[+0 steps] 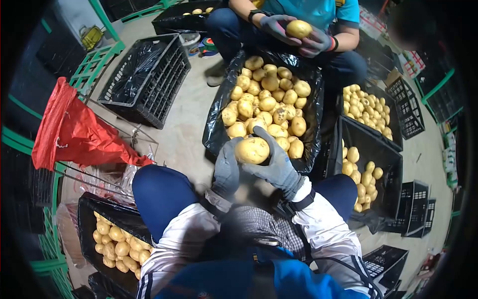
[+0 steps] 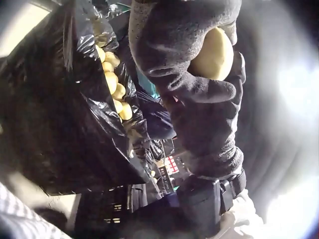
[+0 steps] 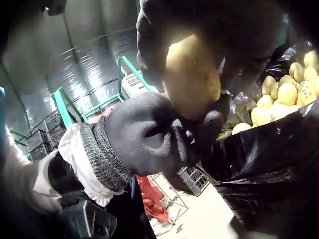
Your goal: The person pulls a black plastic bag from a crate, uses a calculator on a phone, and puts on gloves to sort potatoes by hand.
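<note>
Both my hands, in grey work gloves, hold one large pale-yellow potato [image 1: 252, 150] between them over the near edge of a potato-filled crate. My left hand [image 1: 227, 168] grips its left side, while the right hand [image 1: 279, 169] has its thumb and fingers curled about the right side. In the left wrist view, gloved fingers wrap the potato [image 2: 214, 56], leaving one rounded face exposed. The right wrist view shows the potato [image 3: 192, 77] upright between the two gloves, with small dark specks low on its skin. Below lie many loose potatoes [image 1: 267, 103] in the crate's black plastic liner [image 1: 215, 122].
Across the crate, a person in gloves holds another potato [image 1: 299, 29]. Lined crates of potatoes stand at right [image 1: 393, 164] and lower left [image 1: 107, 207]. A black crate [image 1: 164, 82] sits at upper left, near a red mesh sack [image 1: 79, 129] on a wire frame.
</note>
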Demonstrator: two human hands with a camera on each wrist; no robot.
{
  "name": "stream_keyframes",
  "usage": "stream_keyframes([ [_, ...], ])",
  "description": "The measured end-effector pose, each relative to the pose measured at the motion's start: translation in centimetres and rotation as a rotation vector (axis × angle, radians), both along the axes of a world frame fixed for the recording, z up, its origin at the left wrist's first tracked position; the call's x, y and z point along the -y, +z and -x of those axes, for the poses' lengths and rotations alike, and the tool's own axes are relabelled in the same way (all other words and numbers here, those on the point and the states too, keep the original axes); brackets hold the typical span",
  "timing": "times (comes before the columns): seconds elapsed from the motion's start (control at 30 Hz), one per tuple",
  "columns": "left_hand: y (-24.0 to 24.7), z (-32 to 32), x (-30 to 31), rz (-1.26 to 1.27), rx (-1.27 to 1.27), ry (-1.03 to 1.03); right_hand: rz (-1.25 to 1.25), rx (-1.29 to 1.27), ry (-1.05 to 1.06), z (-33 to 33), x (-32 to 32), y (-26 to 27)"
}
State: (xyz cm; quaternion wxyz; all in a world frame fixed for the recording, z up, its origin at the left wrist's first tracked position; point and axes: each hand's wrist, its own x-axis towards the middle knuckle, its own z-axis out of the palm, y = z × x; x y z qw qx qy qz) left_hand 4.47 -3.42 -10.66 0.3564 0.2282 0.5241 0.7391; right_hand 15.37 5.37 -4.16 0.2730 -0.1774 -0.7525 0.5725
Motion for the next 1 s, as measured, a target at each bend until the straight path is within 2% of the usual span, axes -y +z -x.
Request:
stream_keyframes([
  [0.07,0.0,0.5,0.6,0.089,-0.46,0.018,0.005,0.086,0.033,-0.4,-0.6,-0.8],
  [0.1,0.1,0.3,0.5,0.089,-0.461,0.016,0.006,0.085,0.03,-0.5,-0.7,-0.7],
  [0.17,0.6,-0.1,0.4,-0.024,-0.159,0.029,-0.007,0.087,0.026,-0.4,-0.6,-0.3],
  [0.2,0.5,0.0,0.4,-0.023,-0.161,0.036,-0.006,0.086,0.032,-0.5,-0.5,0.0],
  [0.27,-0.4,0.7,0.7,0.046,-0.665,0.04,-0.066,0.055,0.019,-0.8,-0.5,0.5],
  [0.3,-1.3,1.3,0.7,0.036,-0.789,0.031,0.124,-0.019,0.026,-0.7,-0.4,0.3],
  [0.33,-0.4,1.1,0.4,0.066,-0.563,-0.032,0.32,-0.088,0.037,-0.7,-0.2,0.2],
  [0.37,0.6,0.2,0.6,-0.063,-0.331,-0.103,0.286,-0.018,0.042,-0.8,-0.4,0.8],
  [0.4,4.3,-1.0,0.8,-0.191,-0.104,-0.157,0.254,0.048,0.06,-1.0,-0.6,2.2],
  [0.47,6.4,-1.5,1.7,-0.125,0.38,-0.127,0.304,0.07,0.093,-1.1,-0.5,2.7],
  [0.53,2.2,-0.9,1.7,-0.122,-0.404,-0.154,0.298,0.036,0.079,-1.7,-0.2,1.6],
  [0.6,2.0,-1.2,2.4,-0.201,-0.718,-0.111,0.307,0.031,0.103,-2.2,-0.4,0.1],
  [0.67,0.6,-2.1,1.2,-0.342,0.328,-0.424,0.22,-0.001,0.133,-2.2,-0.7,-0.1],
  [0.7,2.5,-2.5,2.2,-0.213,0.328,-0.433,0.207,-0.011,0.133,-1.9,-0.5,0.1],
  [0.73,4.0,-2.2,2.7,-0.224,0.329,-0.427,0.191,-0.024,0.127,-1.7,-0.4,0.3],
  [0.77,5.4,-1.5,3.0,-0.2,0.461,-0.47,0.181,-0.021,0.132,-1.5,-0.6,0.3],
  [0.8,6.2,-0.9,3.0,-0.173,0.591,-0.516,0.041,-0.009,0.086,-1.4,-1.1,0.0],
  [0.83,5.9,-0.3,2.9,-0.21,0.609,-0.533,-0.099,0.001,0.037,-1.4,-1.6,-0.5],
  [0.87,5.7,-0.1,2.8,-0.218,0.606,-0.541,-0.119,0.034,0.065,-1.6,-2.3,-1.1],
  [0.93,5.9,-0.2,2.4,-0.232,0.465,-0.335,-0.06,0.104,0.032,-1.6,-2.7,-1.7],
  [1.0,5.0,0.2,1.8,-0.174,0.274,-0.267,-0.1,0.098,0.072,-1.8,-3.2,-2.7],
])
